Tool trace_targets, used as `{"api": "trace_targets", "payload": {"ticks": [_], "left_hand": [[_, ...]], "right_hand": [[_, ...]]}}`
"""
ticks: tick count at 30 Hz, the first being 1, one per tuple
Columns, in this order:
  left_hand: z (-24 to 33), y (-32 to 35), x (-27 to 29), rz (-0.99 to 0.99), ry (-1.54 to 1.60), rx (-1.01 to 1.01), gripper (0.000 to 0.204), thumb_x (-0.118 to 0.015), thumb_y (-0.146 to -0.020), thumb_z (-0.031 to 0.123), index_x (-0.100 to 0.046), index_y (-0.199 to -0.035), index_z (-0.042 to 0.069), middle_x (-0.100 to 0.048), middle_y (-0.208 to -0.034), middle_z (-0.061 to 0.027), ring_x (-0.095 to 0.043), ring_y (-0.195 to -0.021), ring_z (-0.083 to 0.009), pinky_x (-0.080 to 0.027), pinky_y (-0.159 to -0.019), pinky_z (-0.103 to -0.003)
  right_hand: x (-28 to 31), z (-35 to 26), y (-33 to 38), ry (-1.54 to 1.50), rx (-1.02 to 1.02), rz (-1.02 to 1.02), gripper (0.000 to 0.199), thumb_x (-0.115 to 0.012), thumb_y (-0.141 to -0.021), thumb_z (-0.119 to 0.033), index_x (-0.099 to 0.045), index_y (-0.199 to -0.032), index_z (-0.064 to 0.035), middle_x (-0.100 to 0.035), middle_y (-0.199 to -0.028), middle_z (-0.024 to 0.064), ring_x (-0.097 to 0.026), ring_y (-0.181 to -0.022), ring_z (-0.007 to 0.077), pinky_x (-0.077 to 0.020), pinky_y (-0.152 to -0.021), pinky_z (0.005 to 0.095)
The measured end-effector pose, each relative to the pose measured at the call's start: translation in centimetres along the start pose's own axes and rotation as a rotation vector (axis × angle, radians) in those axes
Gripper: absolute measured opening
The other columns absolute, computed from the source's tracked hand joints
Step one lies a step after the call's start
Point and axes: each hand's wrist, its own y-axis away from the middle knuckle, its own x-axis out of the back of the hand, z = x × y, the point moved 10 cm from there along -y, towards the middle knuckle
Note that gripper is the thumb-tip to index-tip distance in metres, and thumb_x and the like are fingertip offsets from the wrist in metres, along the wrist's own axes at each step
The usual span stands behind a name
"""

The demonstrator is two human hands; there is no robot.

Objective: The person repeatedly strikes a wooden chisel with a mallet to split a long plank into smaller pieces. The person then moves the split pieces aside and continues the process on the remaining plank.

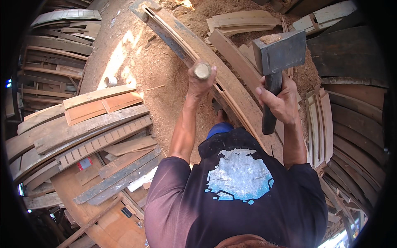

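My left hand (198, 86) is closed round a chisel (202, 70) held upright over a narrow wooden strip (244, 118). Only the round, pale butt of its handle shows; the blade is hidden below my fist. Dark slots are cut in the strip, one right beside my hand. Beneath the strip lies a long, worn wooden beam (225, 66), running from the upper left down toward my body. In my right hand (283, 101) is a mallet (285, 51) with a big, dark block head, raised to the right of the beam and apart from the chisel.
Wood shavings (165, 78) cover the ground. At left are stacked boards (91, 124), one of them notched (107, 142), and a plywood sheet (118, 225). Curved pieces (244, 20) lie beyond the beam, with more (320, 128) at right. Dark planks (355, 120) line the right side.
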Motion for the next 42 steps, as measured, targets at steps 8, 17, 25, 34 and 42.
{"api": "trace_targets", "payload": {"ticks": [8,17,25,34,42], "left_hand": [[3.9,6.6,-9.7,-0.449,-0.141,-0.398,0.032,-0.08,-0.064,0.006,-0.063,-0.091,0.012,-0.061,-0.084,-0.0066,-0.062,-0.082,-0.0299,-0.047,-0.074,-0.041],[4.0,9.7,-10.0,-0.491,-0.265,-0.448,0.029,-0.079,-0.065,0.013,-0.057,-0.083,0.017,-0.052,-0.077,-0.002,-0.057,-0.082,-0.0232,-0.036,-0.08,-0.039],[2.9,8.6,-9.7,-0.535,-0.258,-0.396,0.024,-0.077,-0.07,0.017,-0.058,-0.085,0.016,-0.051,-0.077,-0.0037,-0.056,-0.08,-0.0253,-0.036,-0.079,-0.04],[1.6,4.9,-6.2,-0.367,-0.137,-0.28,0.029,-0.078,-0.067,0.007,-0.059,-0.089,0.01,-0.058,-0.08,-0.0091,-0.061,-0.078,-0.0307,-0.041,-0.075,-0.04],[0.5,3.8,-6.1,-0.33,0.119,-0.088,0.035,-0.069,-0.078,-0.004,-0.069,-0.112,0.005,-0.071,-0.098,-0.0117,-0.068,-0.094,-0.0202,-0.053,-0.084,-0.03]], "right_hand": [[0.7,1.5,1.4,0.055,-0.038,0.049,0.03,-0.082,-0.081,-0.02,-0.064,-0.095,0.0,-0.061,-0.079,0.0004,-0.058,-0.067,0.0084,-0.047,-0.059,0.0259],[2.1,3.1,3.8,0.275,0.187,0.081,0.024,-0.08,-0.084,-0.012,-0.06,-0.095,-0.0038,-0.063,-0.078,0.0032,-0.061,-0.064,0.0117,-0.0497,-0.058,0.0284],[-1.1,8.0,4.0,0.799,0.503,-0.185,0.027,-0.076,-0.075,-0.002,-0.064,-0.098,-0.0062,-0.066,-0.082,0.0124,-0.068,-0.075,0.0338,-0.0521,-0.061,0.0392],[-1.9,-0.1,4.8,0.491,0.798,-0.005,0.022,-0.07,-0.076,0.001,-0.067,-0.096,-0.0058,-0.067,-0.084,0.0164,-0.067,-0.074,0.0352,-0.0533,-0.065,0.0391],[-3.6,1.4,-0.8,0.748,0.481,-0.131,0.015,-0.071,-0.077,-0.004,-0.066,-0.092,-0.001,-0.067,-0.081,0.0157,-0.067,-0.073,0.0354,-0.0521,-0.065,0.0422]]}}
